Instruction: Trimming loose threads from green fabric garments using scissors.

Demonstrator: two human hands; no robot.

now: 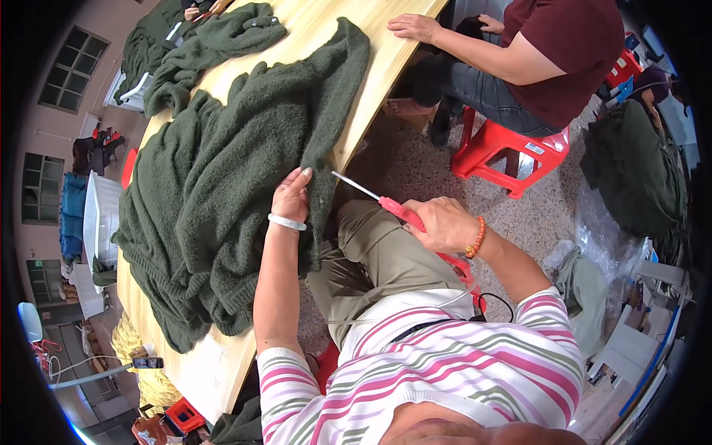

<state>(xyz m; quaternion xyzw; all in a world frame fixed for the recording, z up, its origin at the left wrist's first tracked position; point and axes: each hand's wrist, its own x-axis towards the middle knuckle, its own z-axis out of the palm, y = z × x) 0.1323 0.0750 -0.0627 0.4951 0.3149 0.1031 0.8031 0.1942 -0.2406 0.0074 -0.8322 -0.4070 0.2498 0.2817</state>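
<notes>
A dark green knitted garment (pixel 222 170) lies heaped over the table's edge in front of me. My left hand (pixel 293 194) pinches its right edge between thumb and fingers; a pale bangle circles that wrist. In my right hand (pixel 443 225) is a slim tool (pixel 397 211) with a red handle and a thin metal shaft. Its tip points left at the garment's edge, close to my left fingers; whether it touches the knit I cannot tell. A pale cord (pixel 445 302) trails across my lap below the right wrist.
The wooden table (pixel 382 74) carries another dark green garment (pixel 222 46) farther off. Across its right side a person (pixel 556 59) sits on a red plastic stool (pixel 512 156), one hand on the tabletop. White bins (pixel 104 215) stand to the left. Dark green fabric (pixel 634 174) is piled at right.
</notes>
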